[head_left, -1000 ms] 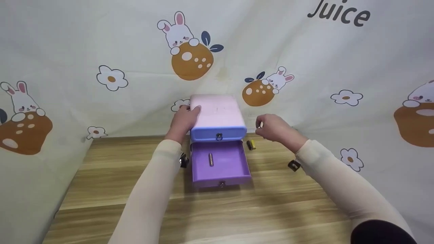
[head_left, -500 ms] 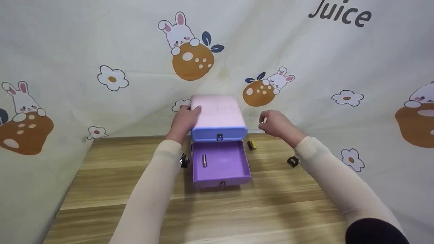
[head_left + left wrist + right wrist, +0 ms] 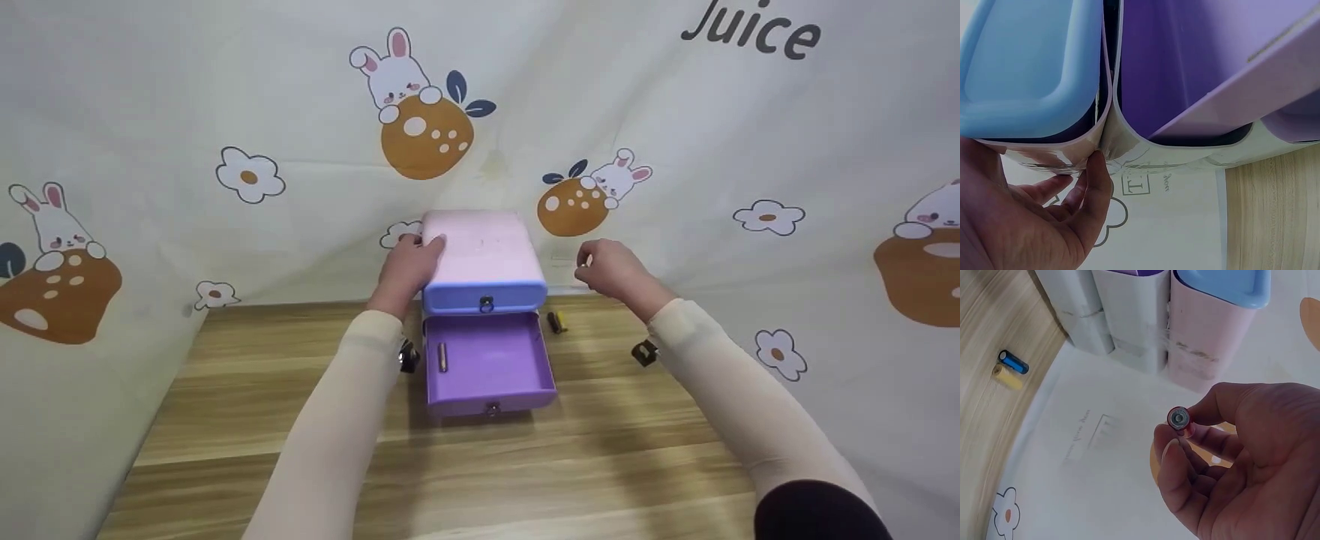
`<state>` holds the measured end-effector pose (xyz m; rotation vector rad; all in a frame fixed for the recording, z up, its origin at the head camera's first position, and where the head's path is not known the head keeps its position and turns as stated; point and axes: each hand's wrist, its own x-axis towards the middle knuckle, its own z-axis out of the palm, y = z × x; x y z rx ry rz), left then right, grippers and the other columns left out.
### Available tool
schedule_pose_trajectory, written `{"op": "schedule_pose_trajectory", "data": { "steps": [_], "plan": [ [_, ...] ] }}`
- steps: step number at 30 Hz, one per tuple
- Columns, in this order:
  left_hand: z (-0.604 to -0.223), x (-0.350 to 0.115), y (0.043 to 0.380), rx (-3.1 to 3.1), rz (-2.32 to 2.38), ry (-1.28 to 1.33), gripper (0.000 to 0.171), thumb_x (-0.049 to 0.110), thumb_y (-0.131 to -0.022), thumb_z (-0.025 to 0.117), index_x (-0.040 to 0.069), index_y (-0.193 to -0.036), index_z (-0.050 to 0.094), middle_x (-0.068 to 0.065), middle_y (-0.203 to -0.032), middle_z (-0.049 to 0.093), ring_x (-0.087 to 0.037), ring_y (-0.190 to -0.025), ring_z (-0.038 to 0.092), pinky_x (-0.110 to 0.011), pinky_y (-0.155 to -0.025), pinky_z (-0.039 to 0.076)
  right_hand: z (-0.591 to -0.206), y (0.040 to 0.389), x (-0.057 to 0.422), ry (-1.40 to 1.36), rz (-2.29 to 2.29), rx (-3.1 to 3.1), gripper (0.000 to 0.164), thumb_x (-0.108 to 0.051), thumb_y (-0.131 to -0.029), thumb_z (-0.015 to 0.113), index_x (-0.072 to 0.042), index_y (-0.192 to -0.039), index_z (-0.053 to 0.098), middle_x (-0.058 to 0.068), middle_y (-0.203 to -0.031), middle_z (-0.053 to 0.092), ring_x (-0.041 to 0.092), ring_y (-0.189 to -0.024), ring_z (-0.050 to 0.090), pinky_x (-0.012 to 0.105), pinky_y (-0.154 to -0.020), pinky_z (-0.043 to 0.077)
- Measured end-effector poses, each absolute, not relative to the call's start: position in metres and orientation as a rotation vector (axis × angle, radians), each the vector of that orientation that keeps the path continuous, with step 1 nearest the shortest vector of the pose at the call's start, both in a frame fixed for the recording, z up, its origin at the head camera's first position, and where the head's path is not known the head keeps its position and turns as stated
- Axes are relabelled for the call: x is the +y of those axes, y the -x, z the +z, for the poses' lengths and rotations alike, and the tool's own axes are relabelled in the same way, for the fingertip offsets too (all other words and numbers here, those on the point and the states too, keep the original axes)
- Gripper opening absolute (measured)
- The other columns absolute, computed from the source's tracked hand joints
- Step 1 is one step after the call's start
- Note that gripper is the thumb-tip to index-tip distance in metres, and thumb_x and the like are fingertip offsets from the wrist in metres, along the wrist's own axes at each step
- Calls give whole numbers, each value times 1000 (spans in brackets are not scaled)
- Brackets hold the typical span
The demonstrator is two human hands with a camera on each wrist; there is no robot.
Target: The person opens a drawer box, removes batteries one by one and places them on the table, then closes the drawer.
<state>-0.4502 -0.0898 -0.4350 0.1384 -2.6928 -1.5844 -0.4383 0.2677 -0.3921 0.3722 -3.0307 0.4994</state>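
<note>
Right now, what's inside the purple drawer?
One small cylinder, likely a battery, lies in the purple drawer, near the wall on the person's left. The back part is covered beneath the blue drawer, so I can't tell what's there.

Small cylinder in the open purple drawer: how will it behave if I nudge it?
The small cylinder would likely roll: it lies on its side and has shifted left across the purple drawer since earlier. Its straight shape suggests stiffness.

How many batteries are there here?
4: a red battery in the right hand, another battery in the purple drawer, a blue battery and a yellow battery on the table. Others may be hidden.
</note>
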Motion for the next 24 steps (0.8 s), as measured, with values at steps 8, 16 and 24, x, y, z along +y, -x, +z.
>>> {"op": "schedule_pose_trajectory", "data": {
  "steps": [8,16,24],
  "plan": [
    [-437,-90,452,-2685,-1593,-146,81,62,-109,52,1,-162,46,-22,-163,53,-40,-149,50,-54,-123,40,-398,446,269,-401,410,-2958,16,-10,-92,67,-1,-103,74,11,-84,68,31,-78,60,48,-73,49],
    [-436,-89,452,-2687,-1579,-151,79,62,-109,52,2,-161,48,-21,-162,54,-40,-149,50,-54,-122,40,-401,449,269,-392,389,-2937,16,-10,-91,66,-1,-102,74,11,-84,68,33,-80,59,50,-76,50],
    [-435,-88,453,-2706,-1538,-154,80,61,-109,51,1,-162,47,-21,-163,53,-40,-150,49,-53,-122,40,-407,453,272,-401,427,-2909,15,-8,-90,64,-2,-99,74,6,-74,63,30,-74,58,49,-71,49]
  ]
}}
